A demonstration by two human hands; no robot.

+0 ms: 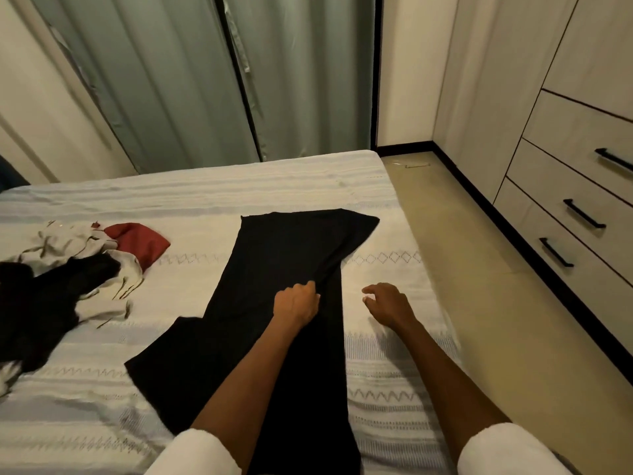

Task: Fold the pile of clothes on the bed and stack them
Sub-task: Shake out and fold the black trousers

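Note:
A long black garment [274,269] lies spread flat on the bed [205,193], running from the near edge toward the far side. My left hand [297,303] rests on its middle and pinches a ridge of the black fabric between its curled fingers. My right hand [387,305] hovers just above the bedspread to the right of the garment, fingers loosely bent and holding nothing. A heap of unfolded clothes [68,265] sits at the left of the bed: a red piece [140,242], a white printed piece and a black piece.
Grey-green curtains [191,80] hang behind the bed. A tiled floor strip [479,269] runs along the bed's right side, bounded by a white wardrobe with drawers and black handles [582,214].

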